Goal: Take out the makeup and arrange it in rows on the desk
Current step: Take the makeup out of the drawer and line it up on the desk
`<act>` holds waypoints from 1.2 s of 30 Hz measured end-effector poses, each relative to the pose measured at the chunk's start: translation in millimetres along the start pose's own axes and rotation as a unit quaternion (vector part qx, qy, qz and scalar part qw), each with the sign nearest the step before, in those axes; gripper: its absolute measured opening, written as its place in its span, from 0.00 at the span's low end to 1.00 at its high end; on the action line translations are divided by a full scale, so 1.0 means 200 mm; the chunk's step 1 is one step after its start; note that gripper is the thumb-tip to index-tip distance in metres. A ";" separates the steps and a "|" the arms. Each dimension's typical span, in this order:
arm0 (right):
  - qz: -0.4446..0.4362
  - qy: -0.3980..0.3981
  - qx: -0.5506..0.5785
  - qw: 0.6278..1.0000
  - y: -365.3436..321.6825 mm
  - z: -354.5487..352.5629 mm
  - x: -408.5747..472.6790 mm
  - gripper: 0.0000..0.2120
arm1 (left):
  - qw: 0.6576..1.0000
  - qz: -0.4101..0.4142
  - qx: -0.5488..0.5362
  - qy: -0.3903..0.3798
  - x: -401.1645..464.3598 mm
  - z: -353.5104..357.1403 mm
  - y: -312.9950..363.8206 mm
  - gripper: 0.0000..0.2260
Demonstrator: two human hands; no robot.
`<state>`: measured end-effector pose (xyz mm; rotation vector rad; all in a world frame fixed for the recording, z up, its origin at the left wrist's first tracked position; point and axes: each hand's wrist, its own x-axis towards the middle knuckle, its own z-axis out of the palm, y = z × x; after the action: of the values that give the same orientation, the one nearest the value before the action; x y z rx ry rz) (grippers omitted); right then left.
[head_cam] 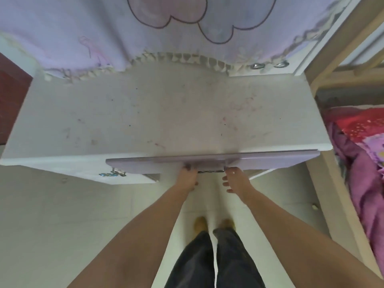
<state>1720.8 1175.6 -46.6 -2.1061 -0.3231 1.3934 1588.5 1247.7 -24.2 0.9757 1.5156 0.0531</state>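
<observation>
Both hands are reaching to the drawer (212, 160), the lilac front jutting out just under the near edge of the bench (158, 113). The left hand (190, 179) is curling its fingers up under the drawer's lower lip beside the metal handle (211, 172), seemingly gripping it; the right hand (235, 180) is sitting just right of the handle with fingers spread and loose, one fingertip touching the front, holding nothing. No makeup is showing anywhere: behind the drawer the bench top is lying bare apart from smudges and pink streaks, so the makeup is presumably lying inside the drawer, still hidden by the front. The drawer is looking wide, stiff and fairly light, likely sliding on runners, so pulling evenly at the central handle should be keeping it from skewing. The makeup itself will probably be small, light, hard-cased and a little slippery, some pieces prone to rolling or cracking if dropped, so pinching each one around its middle is looking sensible. Beyond the bench, a lilac panel (104, 28) with a scalloped trim is standing upright.
</observation>
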 end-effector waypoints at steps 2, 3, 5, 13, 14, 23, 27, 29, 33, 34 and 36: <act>0.034 -0.015 0.027 0.999 -0.03 0.03 0.05 0.13 | 0.999 -0.027 -0.035 -0.011 0.06 0.02 -0.01 0.14; 0.038 -0.021 0.031 0.999 -0.04 0.04 0.08 0.15 | 0.998 -0.035 -0.057 -0.018 0.09 0.03 -0.02 0.12; 0.030 -0.019 0.046 0.998 -0.02 0.06 0.11 0.14 | 0.994 -0.044 -0.100 -0.027 0.13 0.04 -0.04 0.09; 0.034 0.020 0.134 0.990 0.06 0.11 0.14 0.07 | 0.986 -0.040 -0.163 -0.009 0.16 0.09 -0.14 0.06; 0.036 0.021 0.128 0.991 0.07 0.11 0.13 0.08 | 0.985 -0.044 -0.166 -0.009 0.15 0.09 -0.15 0.06; 0.096 -0.040 0.141 0.985 0.28 0.07 -0.10 0.07 | 0.975 -0.103 -0.198 0.014 -0.04 0.15 -0.35 0.10; 0.083 -0.039 0.143 0.985 0.40 0.06 -0.17 0.05 | 0.971 -0.090 -0.220 0.030 -0.14 0.21 -0.44 0.09; 0.093 -0.046 0.141 0.985 0.43 0.05 -0.19 0.06 | 0.968 -0.082 -0.233 0.033 -0.17 0.24 -0.48 0.07; 0.083 -0.058 0.119 0.988 0.44 0.02 -0.21 0.07 | 0.960 -0.073 -0.264 0.051 -0.18 0.28 -0.52 0.06; 0.081 -0.058 0.115 0.988 0.45 0.02 -0.21 0.08 | 0.957 -0.073 -0.275 0.060 -0.18 0.29 -0.52 0.08; 0.088 -0.056 0.119 0.987 0.48 0.02 -0.22 0.08 | 0.950 -0.080 -0.296 0.068 -0.17 0.31 -0.56 0.12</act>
<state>1686.8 1079.2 -70.9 -1.9016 -0.0108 1.5726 1577.2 1125.4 -72.5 0.3726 1.5658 0.4420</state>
